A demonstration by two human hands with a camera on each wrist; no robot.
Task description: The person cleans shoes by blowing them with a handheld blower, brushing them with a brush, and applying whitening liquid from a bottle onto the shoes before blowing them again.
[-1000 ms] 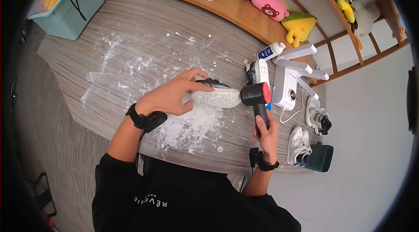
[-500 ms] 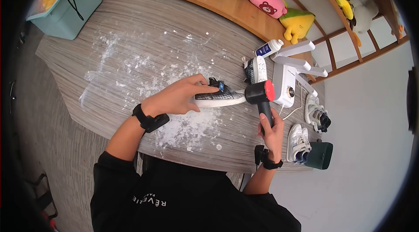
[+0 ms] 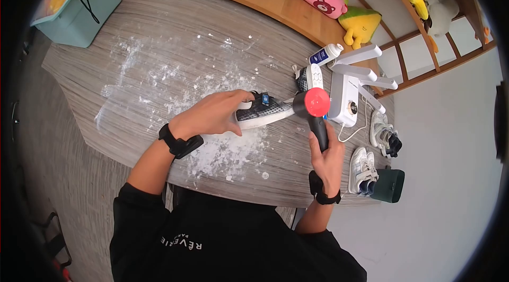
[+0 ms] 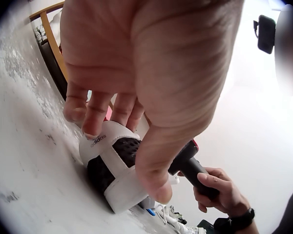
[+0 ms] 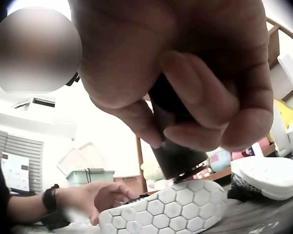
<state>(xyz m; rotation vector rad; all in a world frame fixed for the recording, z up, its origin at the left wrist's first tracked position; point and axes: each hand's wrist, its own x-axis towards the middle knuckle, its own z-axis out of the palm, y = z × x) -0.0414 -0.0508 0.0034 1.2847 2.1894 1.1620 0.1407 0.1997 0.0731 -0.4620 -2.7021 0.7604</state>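
A black-and-white sneaker lies over the powdery table, its toe to the right and its laces showing. My left hand grips it at the heel; in the left wrist view the thumb presses one side and the fingers lie along the other. My right hand holds a black hair-dryer-shaped tool by its handle, the round red end facing up toward the head camera. In the right wrist view the tool's black head comes right at the toe, above the hexagon-patterned sole.
A second sneaker rests beyond the tool. Behind it are a white-and-blue bottle and a white shoe dryer with several arms. More shoes stand at right. White powder covers the table; a shelf holds plush toys.
The sneaker has turned from showing its sole to showing its laced upper, in my left hand. My right hand has tilted the tool so its red end faces up more.
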